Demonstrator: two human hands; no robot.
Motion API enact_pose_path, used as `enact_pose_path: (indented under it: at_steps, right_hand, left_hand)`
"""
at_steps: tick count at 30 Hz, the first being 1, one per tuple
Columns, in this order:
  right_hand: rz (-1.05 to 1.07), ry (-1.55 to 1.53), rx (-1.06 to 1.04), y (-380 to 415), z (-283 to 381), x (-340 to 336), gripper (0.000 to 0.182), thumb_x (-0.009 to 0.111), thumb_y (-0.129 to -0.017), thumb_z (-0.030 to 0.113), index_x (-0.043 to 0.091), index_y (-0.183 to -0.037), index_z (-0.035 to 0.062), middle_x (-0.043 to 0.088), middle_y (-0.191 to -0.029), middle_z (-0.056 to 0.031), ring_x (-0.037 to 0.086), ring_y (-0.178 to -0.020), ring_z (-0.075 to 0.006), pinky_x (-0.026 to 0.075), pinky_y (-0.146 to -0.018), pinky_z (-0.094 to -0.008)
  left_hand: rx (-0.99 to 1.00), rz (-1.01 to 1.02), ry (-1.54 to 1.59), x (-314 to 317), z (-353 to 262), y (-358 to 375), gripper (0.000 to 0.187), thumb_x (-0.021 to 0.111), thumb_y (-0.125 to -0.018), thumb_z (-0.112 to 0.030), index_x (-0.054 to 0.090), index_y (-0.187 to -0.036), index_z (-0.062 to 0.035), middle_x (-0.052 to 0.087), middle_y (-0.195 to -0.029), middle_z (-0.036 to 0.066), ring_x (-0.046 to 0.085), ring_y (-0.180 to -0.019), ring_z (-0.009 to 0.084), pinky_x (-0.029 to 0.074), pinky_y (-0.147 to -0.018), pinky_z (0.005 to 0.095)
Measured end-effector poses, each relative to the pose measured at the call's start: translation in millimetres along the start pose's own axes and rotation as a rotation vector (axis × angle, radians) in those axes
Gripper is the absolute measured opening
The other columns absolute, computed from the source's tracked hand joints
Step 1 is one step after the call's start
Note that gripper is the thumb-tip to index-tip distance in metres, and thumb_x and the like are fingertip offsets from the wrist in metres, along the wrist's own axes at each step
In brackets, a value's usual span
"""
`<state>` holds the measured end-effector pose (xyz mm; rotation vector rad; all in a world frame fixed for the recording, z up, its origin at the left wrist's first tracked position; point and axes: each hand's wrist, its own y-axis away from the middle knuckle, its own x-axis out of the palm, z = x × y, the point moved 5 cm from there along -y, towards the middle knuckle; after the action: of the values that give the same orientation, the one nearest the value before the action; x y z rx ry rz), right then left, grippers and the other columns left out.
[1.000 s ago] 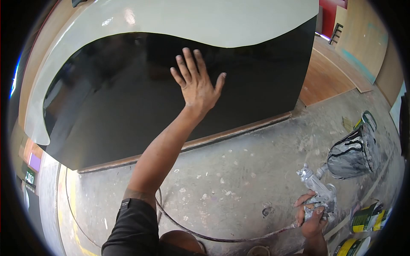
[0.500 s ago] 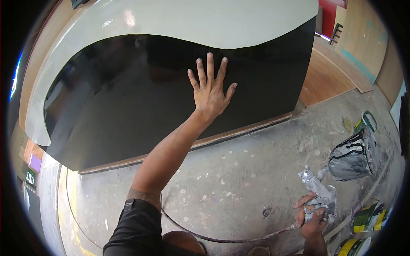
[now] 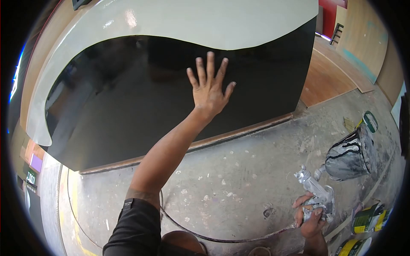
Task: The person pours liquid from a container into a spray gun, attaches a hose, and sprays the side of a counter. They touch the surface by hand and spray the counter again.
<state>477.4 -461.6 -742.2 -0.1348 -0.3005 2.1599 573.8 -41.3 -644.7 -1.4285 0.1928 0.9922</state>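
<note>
My left hand [image 3: 209,89] reaches out with fingers spread over a glossy black panel [image 3: 119,123]. Its palm seems to rest flat on the surface, though actual contact is hard to confirm. Above the black area curves a shiny off-white surface [image 3: 179,19] with a wavy border. At lower right, my right hand [image 3: 309,217] is wrapped around a paint-smeared spray gun [image 3: 318,190]. The gun's cup [image 3: 348,158], streaked with black paint, points off to the upper right. A dark hose [image 3: 222,240] runs along the floor to the gun's handle.
Paint cans [image 3: 367,219] stand at the lower right edge, and another green-and-yellow container [image 3: 369,121] lies behind the cup. Brown boards [image 3: 326,81] lie and lean at the right. The concrete floor [image 3: 239,183] is spotted with paint. A wooden strip [image 3: 243,135] edges the black panel's base.
The spray gun and its cup have shifted very slightly to the left. My left hand stays spread in almost the same place on the black panel.
</note>
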Motion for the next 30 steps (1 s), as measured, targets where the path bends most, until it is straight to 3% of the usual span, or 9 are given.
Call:
enact_pose_path:
  at_steps: [2, 6, 12, 21, 23, 27, 28, 29, 30]
  right_hand:
    - [-0.053, -0.007, 0.002, 4, -3, -3, 0.081, 0.035, -0.101, 0.065, 0.038, -0.127, -0.0126, 0.063, -0.080, -0.0176, 0.042, -0.035, -0.0118, 0.041, -0.040, -0.0258]
    - [-0.011, 0.016, -0.002, 5, -4, -10, 0.085, 0.034, -0.100, 0.068, 0.038, -0.126, -0.0135, 0.063, -0.077, -0.0168, 0.042, -0.035, -0.0119, 0.041, -0.040, -0.0262]
    - [-0.020, -0.017, 0.010, 5, -5, -11, 0.083, 0.034, -0.100, 0.067, 0.037, -0.130, -0.0106, 0.063, -0.083, -0.0181, 0.041, -0.035, -0.0115, 0.040, -0.038, -0.0258]
    - [-0.051, -0.039, -0.002, 5, -6, -13, 0.080, 0.036, -0.101, 0.065, 0.036, -0.134, -0.0071, 0.063, -0.088, -0.0205, 0.041, -0.035, -0.0110, 0.038, -0.036, -0.0249]
    - [-0.062, -0.040, -0.002, 5, -5, -13, 0.079, 0.036, -0.101, 0.065, 0.036, -0.134, -0.0071, 0.063, -0.088, -0.0205, 0.041, -0.035, -0.0110, 0.038, -0.036, -0.0249]
    - [-0.074, -0.025, 0.016, 21, -14, -22, 0.079, 0.037, -0.101, 0.065, 0.038, -0.132, -0.0071, 0.062, -0.086, -0.0178, 0.040, -0.035, -0.0111, 0.037, -0.037, -0.0243]
    - [-0.092, -0.020, 0.030, 26, -19, -29, 0.079, 0.038, -0.101, 0.065, 0.039, -0.131, -0.0073, 0.062, -0.085, -0.0168, 0.040, -0.035, -0.0111, 0.036, -0.037, -0.0242]
    - [-0.091, -0.016, 0.029, 29, -19, -35, 0.079, 0.038, -0.101, 0.065, 0.039, -0.131, -0.0073, 0.062, -0.085, -0.0168, 0.040, -0.035, -0.0111, 0.036, -0.037, -0.0242]
    - [-0.148, 0.007, 0.034, 32, -19, -45, 0.078, 0.037, -0.101, 0.065, 0.040, -0.131, -0.0074, 0.061, -0.085, -0.0162, 0.039, -0.035, -0.0114, 0.035, -0.038, -0.0241]
  left_hand:
    - [0.086, 0.057, 0.044, 5, -13, 3, 0.074, 0.045, -0.100, -0.059, 0.019, -0.161, -0.0289, -0.005, -0.168, 0.016, -0.002, -0.152, 0.0458, -0.002, -0.117, 0.0674]
    - [0.081, 0.042, 0.054, 4, -18, 10, 0.084, 0.046, -0.098, -0.062, 0.014, -0.162, -0.0205, -0.008, -0.167, 0.020, -0.007, -0.152, 0.0460, -0.004, -0.117, 0.0664]
    - [-0.128, -0.057, 0.043, 1, 10, 0, 0.094, 0.045, -0.097, -0.064, 0.009, -0.161, -0.0046, -0.009, -0.165, 0.026, -0.011, -0.151, 0.0485, -0.008, -0.116, 0.0657]
    - [0.086, 0.066, 0.090, 1, -29, 10, 0.077, 0.050, -0.098, -0.057, 0.019, -0.162, -0.0260, -0.003, -0.167, 0.020, -0.002, -0.152, 0.0477, 0.000, -0.118, 0.0666]
    - [0.147, 0.103, 0.160, -4, -42, 32, 0.081, 0.053, -0.097, -0.056, 0.019, -0.161, -0.0201, 0.000, -0.166, 0.023, 0.002, -0.151, 0.0491, 0.004, -0.118, 0.0665]
    - [0.337, 0.392, 0.467, -32, -64, 146, 0.081, 0.055, -0.096, -0.053, 0.026, -0.159, -0.0111, 0.005, -0.164, 0.029, 0.011, -0.149, 0.0524, 0.006, -0.118, 0.0674]
    - [0.442, 0.630, 0.544, -17, -63, 205, 0.072, 0.051, -0.097, -0.053, 0.043, -0.150, -0.0043, 0.021, -0.159, 0.031, 0.017, -0.148, 0.0498, 0.008, -0.120, 0.0658]
    - [0.558, 0.829, 0.571, -11, -56, 267, 0.066, 0.042, -0.101, -0.055, 0.061, -0.133, -0.0009, 0.051, -0.139, 0.031, 0.034, -0.144, 0.0406, 0.010, -0.121, 0.0643]
    - [0.512, 1.364, 0.612, -37, -47, 284, 0.074, 0.027, -0.103, -0.061, 0.067, -0.128, -0.0046, 0.063, -0.125, 0.028, 0.050, -0.134, 0.0356, 0.012, -0.121, 0.0637]
